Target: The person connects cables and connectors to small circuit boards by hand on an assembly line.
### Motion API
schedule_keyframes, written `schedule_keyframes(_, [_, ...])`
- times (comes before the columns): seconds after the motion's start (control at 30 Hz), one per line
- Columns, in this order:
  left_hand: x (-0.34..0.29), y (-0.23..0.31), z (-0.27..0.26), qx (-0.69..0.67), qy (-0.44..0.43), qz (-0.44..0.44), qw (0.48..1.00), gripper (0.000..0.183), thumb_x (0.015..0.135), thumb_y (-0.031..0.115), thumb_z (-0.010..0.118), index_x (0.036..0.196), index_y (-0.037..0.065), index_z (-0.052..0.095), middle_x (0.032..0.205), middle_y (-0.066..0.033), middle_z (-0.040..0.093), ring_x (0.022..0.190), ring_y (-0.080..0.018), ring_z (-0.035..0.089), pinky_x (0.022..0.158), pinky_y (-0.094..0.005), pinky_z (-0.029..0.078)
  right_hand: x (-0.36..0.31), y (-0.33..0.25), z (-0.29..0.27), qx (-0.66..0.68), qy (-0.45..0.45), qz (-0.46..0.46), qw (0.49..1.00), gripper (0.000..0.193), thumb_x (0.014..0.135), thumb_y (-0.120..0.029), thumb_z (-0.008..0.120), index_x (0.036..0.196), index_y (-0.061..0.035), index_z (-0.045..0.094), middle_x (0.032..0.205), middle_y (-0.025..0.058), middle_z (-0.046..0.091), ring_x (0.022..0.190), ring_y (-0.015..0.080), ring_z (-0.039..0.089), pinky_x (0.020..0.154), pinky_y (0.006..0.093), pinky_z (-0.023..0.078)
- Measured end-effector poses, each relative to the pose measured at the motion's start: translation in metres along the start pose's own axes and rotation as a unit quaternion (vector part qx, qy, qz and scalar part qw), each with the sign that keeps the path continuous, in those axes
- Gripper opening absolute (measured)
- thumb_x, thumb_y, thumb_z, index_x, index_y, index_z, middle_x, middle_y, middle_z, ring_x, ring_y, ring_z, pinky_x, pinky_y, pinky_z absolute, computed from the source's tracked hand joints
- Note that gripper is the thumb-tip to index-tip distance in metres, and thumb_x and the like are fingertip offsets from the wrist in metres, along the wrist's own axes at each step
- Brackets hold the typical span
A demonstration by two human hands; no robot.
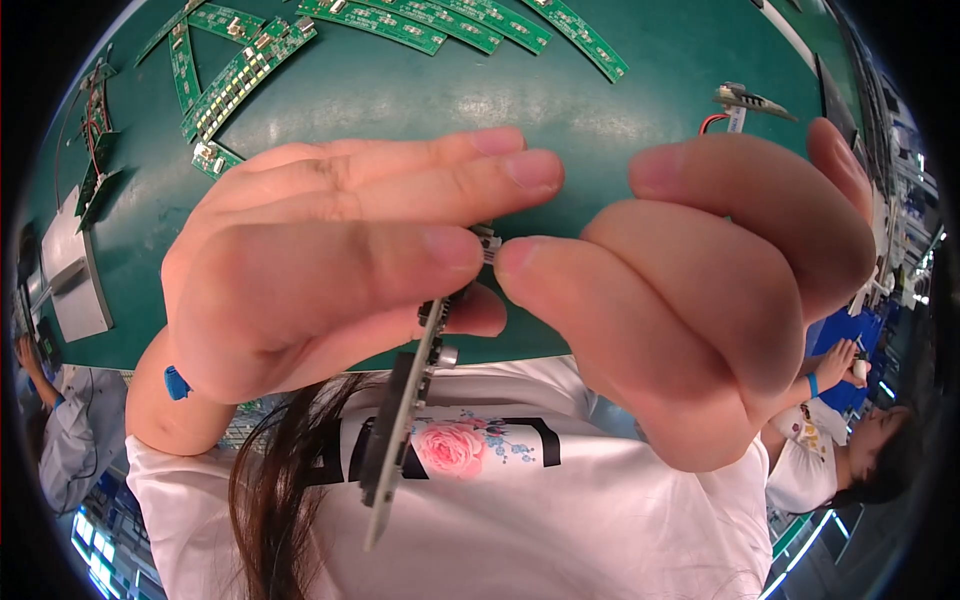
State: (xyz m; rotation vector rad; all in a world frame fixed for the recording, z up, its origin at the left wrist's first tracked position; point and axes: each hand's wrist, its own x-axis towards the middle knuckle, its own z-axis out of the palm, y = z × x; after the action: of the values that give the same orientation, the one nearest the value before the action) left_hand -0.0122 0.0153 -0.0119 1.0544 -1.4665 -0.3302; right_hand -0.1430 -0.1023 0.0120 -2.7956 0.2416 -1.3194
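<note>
A narrow circuit board (405,430) hangs edge-on, tilted, below my left hand (330,230). Dark blocks and a small silver cylinder (445,357) stick out from its faces. My left hand is closed on the board's upper end between thumb and fingers, with two fingers stretched out to the right. At its thumb tip shows a small white connector (489,247). My right hand (690,280) comes in from the right with its fingers curled, a fingertip pressed against that connector. The far side of this pinch is hidden.
Several green circuit boards (250,80) lie at the back of the green table (400,95). A small board with red and black wires (740,100) lies at the back right. Wired boards (97,165) and a pale plate (78,285) are at left. People sit at both sides.
</note>
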Motion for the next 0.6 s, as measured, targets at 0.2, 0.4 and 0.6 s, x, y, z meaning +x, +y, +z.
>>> schedule_keyframes(0.2, [0.002,0.011,-0.002,0.102,-0.081,-0.062,0.99,0.032,0.083,0.006,0.063,0.106,0.007,0.042,0.107,-0.0226,0.063,0.093,-0.0379,0.064,0.079,-0.0451,0.051,0.005,-0.003,-0.005,-0.017,-0.044,-0.02,0.999,0.007,0.066,-0.03,0.057,0.071,-0.0252,0.06,0.069,-0.0066,0.05,0.07,0.0162,0.055,0.083,0.043,0.039])
schedule_keyframes(0.4, [-0.001,0.008,-0.002,0.092,-0.076,-0.045,0.992,0.032,0.081,0.008,0.064,0.106,0.004,0.043,0.099,-0.019,0.065,0.088,-0.0356,0.065,0.079,-0.0434,0.049,0.009,0.008,-0.015,0.023,-0.128,-0.059,0.99,0.016,0.062,-0.024,0.064,0.076,-0.0211,0.058,0.073,-0.0055,0.055,0.071,0.0188,0.057,0.081,0.0454,0.039])
schedule_keyframes(0.6, [0.005,0.017,-0.01,0.132,-0.166,-0.107,0.971,0.042,0.078,0.014,0.072,0.108,0.005,0.045,0.103,-0.0189,0.065,0.089,-0.0336,0.065,0.08,-0.0418,0.048,0.015,0.006,-0.014,0.058,-0.147,-0.048,0.986,0.027,0.055,-0.014,0.072,0.077,-0.0184,0.058,0.072,-0.0044,0.054,0.072,0.0199,0.057,0.081,0.0445,0.038])
